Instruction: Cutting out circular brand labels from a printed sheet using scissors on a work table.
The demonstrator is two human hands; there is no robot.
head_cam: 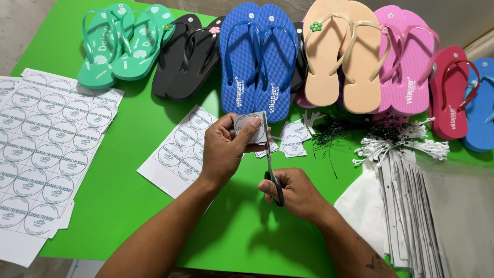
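Green worktop [128, 206] with a sandal row [278, 56] and label sheets [46, 144]. Above its middle, the left hand [224, 149] pinches a paper label [250, 127]; the right hand [296, 193] is clenched through the scissors [271, 170]. Blades run beside the left thumb: a slip could likely nick it or clip the printed circle.

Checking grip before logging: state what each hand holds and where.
Left hand pinches a round paper label at its edge; right hand holds scissors by the handle loops.

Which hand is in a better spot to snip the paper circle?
Probably the right hand: it already grips the scissors, blades up at the paper label, which the left hand is pinching.
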